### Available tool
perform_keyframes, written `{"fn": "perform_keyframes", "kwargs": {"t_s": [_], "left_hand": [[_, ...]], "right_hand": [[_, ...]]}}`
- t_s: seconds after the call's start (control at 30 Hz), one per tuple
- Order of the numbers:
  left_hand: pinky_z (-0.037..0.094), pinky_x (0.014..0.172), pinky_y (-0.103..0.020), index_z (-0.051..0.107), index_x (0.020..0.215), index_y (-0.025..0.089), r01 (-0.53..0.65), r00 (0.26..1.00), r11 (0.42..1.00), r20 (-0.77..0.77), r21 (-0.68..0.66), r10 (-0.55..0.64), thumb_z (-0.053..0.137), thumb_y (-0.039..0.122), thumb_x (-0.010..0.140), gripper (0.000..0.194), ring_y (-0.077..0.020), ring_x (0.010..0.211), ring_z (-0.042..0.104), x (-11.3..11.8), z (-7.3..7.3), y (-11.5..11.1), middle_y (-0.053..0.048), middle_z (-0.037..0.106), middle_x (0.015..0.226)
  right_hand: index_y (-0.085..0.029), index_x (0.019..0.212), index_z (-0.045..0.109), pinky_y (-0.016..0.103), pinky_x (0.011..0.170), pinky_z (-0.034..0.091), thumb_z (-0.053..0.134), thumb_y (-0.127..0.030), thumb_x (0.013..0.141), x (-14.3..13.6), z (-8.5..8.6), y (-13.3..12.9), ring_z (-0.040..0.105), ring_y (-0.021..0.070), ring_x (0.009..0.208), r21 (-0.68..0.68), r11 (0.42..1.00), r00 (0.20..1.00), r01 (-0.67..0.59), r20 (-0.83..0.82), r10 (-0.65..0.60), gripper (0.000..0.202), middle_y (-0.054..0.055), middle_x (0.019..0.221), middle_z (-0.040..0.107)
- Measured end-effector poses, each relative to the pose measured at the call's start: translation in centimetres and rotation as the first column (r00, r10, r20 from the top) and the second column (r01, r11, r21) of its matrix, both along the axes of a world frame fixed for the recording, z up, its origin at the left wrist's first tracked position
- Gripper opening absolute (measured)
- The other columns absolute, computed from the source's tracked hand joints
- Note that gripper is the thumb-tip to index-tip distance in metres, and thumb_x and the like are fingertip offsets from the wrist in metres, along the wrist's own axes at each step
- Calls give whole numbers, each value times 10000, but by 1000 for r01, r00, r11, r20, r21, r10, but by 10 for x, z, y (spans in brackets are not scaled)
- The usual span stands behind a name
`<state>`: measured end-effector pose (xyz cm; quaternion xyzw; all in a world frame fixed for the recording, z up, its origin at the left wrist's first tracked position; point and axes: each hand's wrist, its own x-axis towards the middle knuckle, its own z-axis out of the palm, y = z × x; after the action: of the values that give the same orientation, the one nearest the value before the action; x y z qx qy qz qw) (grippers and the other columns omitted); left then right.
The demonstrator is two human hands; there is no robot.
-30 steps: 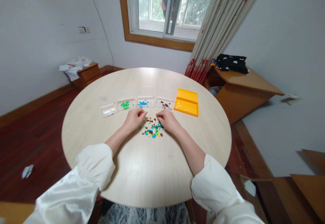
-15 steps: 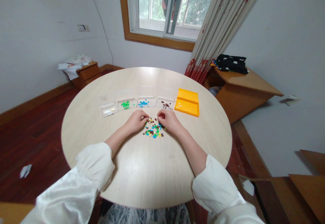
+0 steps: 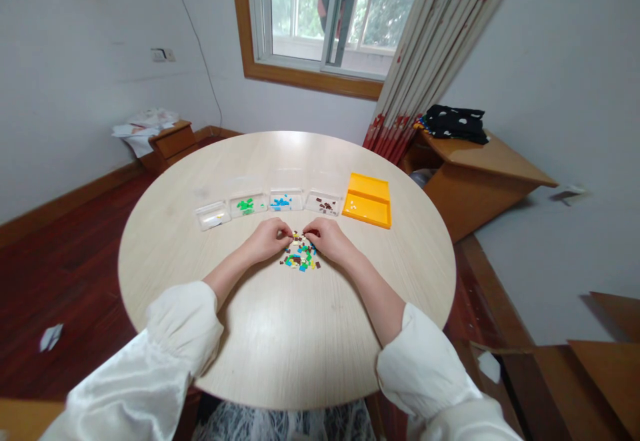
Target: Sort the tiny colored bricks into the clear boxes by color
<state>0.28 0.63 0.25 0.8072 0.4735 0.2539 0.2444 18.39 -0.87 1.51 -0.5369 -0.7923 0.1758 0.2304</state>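
Observation:
A loose pile of small building bricks (image 3: 301, 259) in green, blue, yellow, brown and white lies on the round table (image 3: 295, 334). At the pile's upper left edge is my left hand (image 3: 270, 237), thumb and fingertips pinched together. My right hand (image 3: 326, 237) touches the upper right of the pile, its fingers likewise closed in a pinch. What sits between the fingertips of either hand is too small to make out. Behind the hands stand clear boxes: one with green bricks (image 3: 245, 206), one with blue bricks (image 3: 281, 201), one with brown bricks (image 3: 327, 205).
At the row's left end is a clear box (image 3: 213, 215) with a few yellow bits. An open orange case (image 3: 367, 217) holds a few white pieces at the right end. Beyond the table are a wooden cabinet (image 3: 475, 174) and a curtain (image 3: 415, 54).
My right hand has shifted slightly left, nearer my left hand, and lies flatter over the pile. My left hand keeps almost the same place. The view has moved a little.

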Motion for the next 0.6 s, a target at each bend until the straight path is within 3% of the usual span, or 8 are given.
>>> {"fn": "perform_keyframes", "kwargs": {"t_s": [0.37, 0.6], "left_hand": [[394, 590, -243, 652, 744, 155, -74, 989, 997, 127, 0, 73, 554, 226, 723, 123, -121, 577, 491, -1, 2, 1, 7, 589, 604], [431, 671, -265, 677, 840, 146, -100, 977, 994, 191, 38, 91, 511, 166, 746, 192, -136, 674, 547, 0, 0, 3, -56, 674, 814]], "right_hand": [[-143, 835, 712, 248, 767, 430, 532, -71, 815, 1, -7, 2, 592, 135, 786, 40, 999, 1000, -19, -3, 19, 195, 69, 829, 678], [-126, 862, 708, 251, 792, 426, 501, -37, 812, 4, -6, 4, 583, 137, 806, 57, 998, 999, -36, 3, 36, 231, 81, 844, 666]]}}
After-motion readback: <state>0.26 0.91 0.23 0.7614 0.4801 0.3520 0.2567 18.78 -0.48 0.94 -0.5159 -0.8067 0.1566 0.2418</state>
